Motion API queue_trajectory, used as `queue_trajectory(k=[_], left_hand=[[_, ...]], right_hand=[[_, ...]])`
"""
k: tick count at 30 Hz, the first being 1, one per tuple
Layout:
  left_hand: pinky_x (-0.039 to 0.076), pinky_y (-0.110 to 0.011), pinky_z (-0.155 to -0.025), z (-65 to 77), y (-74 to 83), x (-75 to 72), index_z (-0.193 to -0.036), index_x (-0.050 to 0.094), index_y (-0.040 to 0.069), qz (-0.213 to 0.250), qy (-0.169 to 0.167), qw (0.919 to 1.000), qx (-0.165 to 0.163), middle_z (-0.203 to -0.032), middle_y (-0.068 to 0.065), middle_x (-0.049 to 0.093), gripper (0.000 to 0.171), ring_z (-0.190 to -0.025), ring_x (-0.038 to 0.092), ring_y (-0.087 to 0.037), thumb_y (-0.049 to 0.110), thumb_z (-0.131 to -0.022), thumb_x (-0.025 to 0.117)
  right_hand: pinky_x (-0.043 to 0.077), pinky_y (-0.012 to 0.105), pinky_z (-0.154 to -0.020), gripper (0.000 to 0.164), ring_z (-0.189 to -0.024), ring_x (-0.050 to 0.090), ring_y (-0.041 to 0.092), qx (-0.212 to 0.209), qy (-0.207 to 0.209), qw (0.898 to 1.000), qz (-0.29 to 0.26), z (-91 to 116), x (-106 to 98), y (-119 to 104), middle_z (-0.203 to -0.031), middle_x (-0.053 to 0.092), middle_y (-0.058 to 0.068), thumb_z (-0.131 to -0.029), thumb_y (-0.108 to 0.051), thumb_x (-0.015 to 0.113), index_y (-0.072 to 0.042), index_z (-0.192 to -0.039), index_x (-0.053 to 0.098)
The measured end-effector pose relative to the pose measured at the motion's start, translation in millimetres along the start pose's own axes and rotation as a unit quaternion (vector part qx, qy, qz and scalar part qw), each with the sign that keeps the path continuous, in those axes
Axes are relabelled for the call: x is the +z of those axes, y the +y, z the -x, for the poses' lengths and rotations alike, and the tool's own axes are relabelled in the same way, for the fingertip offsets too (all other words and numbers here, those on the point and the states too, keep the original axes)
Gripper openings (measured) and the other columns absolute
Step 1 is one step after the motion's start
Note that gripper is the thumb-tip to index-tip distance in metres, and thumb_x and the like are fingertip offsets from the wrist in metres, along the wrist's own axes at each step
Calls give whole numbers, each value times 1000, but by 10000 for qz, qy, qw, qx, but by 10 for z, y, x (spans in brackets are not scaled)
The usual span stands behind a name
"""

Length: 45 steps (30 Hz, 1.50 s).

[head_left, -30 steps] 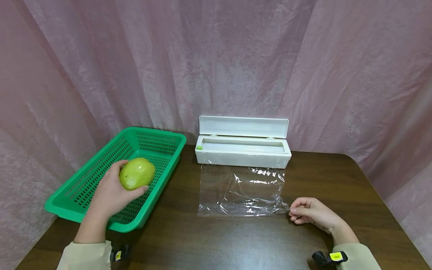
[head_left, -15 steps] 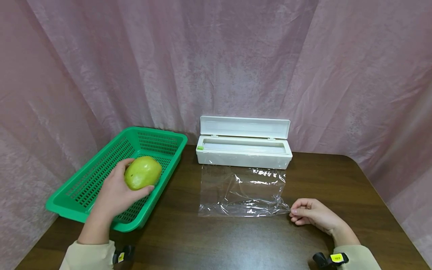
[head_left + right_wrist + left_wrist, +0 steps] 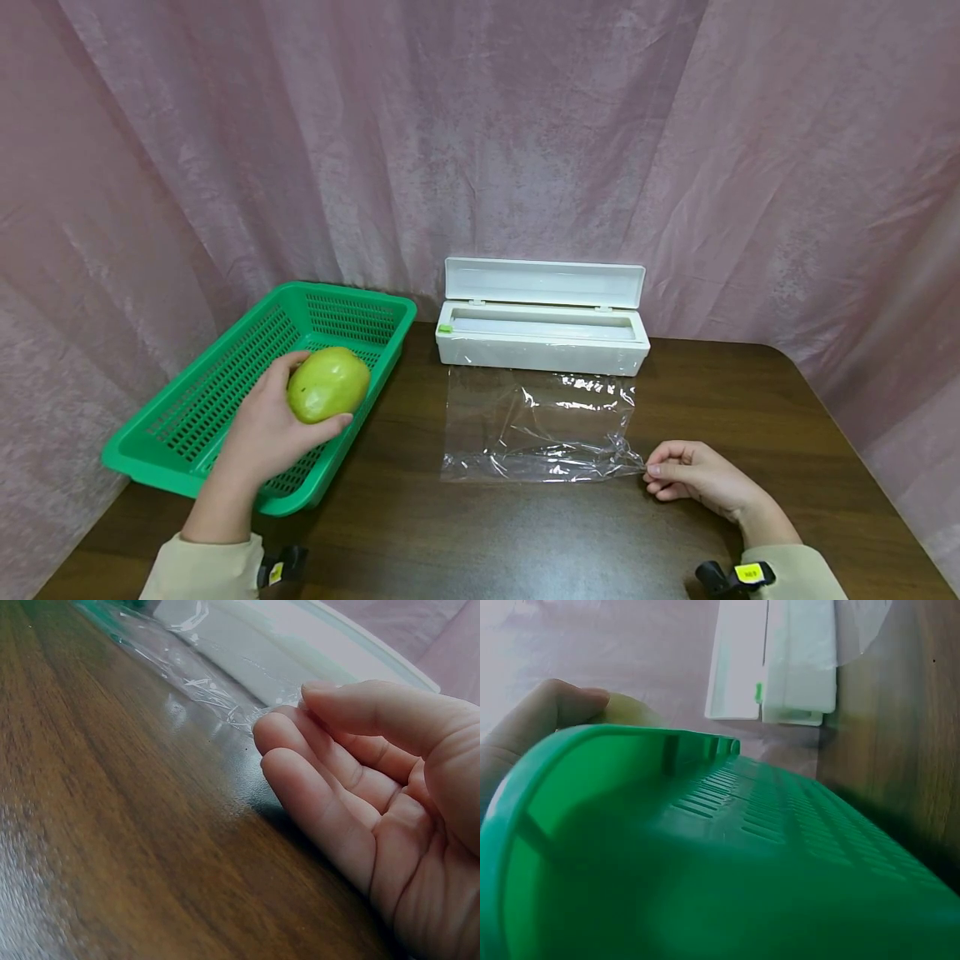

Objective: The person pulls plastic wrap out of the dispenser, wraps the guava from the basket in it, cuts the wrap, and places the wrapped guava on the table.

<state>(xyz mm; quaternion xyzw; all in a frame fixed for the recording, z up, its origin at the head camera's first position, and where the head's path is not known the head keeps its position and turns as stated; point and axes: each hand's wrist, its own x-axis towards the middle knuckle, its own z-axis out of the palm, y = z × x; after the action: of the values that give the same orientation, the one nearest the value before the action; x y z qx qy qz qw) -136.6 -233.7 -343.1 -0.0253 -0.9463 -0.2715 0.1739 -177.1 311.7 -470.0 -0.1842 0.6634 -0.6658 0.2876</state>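
My left hand (image 3: 270,425) grips a smooth, shiny yellow-green fruit (image 3: 330,385), thumb on the near side and fingers on the far side. It overlaps the right part of a green plastic basket (image 3: 142,471) in the head view. From the left wrist, a sliver of the fruit (image 3: 626,710) shows behind the basket rim. My right hand (image 3: 693,477) pinches the near right corner of a clear cling film sheet (image 3: 480,425) between thumb and index finger. The film runs out from a white dispenser box (image 3: 540,354), its lid raised, and is bunched along the near edge.
A dark brown wooden table (image 3: 480,542) carries everything, with its right edge slanting past my right forearm. The dispenser has a small green slider (image 3: 445,329) at its left end. A pink curtain (image 3: 540,133) hangs close behind the table.
My left hand has moved to the right with the fruit, toward the basket's right rim. The right hand keeps its pinch on the film corner and the film stays put.
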Motion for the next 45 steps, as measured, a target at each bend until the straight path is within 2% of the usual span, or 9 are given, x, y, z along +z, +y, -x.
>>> queue_trajectory(k=[5,12,19,24,34,45], left_hand=[[46,-46,-68,-6,23,5,-137,37,8,58,-17,10000,19,-118,-17,53,93,-95,55,-32,45,-66,83],[46,-46,-68,-19,53,21,-137,37,10,112,-74,9999,14,-120,-16,52,92,-96,53,-31,46,-67,82],[46,-44,-68,-22,118,39,-137,38,11,168,-77,9998,87,-119,-14,52,91,-95,54,-30,46,-66,83],[46,-44,-69,-28,169,56,-136,39,12,235,-93,9995,170,-119,-13,53,89,-96,54,-28,45,-66,83],[47,-49,-70,-40,246,104,-137,38,11,195,-193,9993,255,-121,-15,52,90,-97,53,-31,47,-67,82],[47,-44,-70,-65,311,222,-136,39,13,328,-252,9986,315,-119,-10,53,89,-94,55,-27,39,-64,85]], right_hand=[[56,25,-75,17,-84,68,8,19,16,10000,-13,9,6,-7,-92,70,-2,-96,-4,50,-11,-96,65],[56,26,-74,12,-83,67,9,84,105,9999,26,3,23,-17,-91,70,0,-95,-5,52,-4,-98,64],[56,25,-73,12,-82,68,9,73,95,9999,17,-1,31,-32,-90,70,0,-95,-5,52,-6,-97,64],[56,25,-73,11,-82,68,9,79,99,9999,4,1,34,-34,-90,70,1,-95,-5,53,-3,-98,63],[56,25,-73,12,-83,68,9,61,74,10000,10,-3,19,-22,-91,70,0,-95,-5,52,-6,-97,64],[56,25,-73,13,-83,68,9,67,93,9999,15,-14,13,2,-90,70,0,-95,-4,52,-8,-96,64]])
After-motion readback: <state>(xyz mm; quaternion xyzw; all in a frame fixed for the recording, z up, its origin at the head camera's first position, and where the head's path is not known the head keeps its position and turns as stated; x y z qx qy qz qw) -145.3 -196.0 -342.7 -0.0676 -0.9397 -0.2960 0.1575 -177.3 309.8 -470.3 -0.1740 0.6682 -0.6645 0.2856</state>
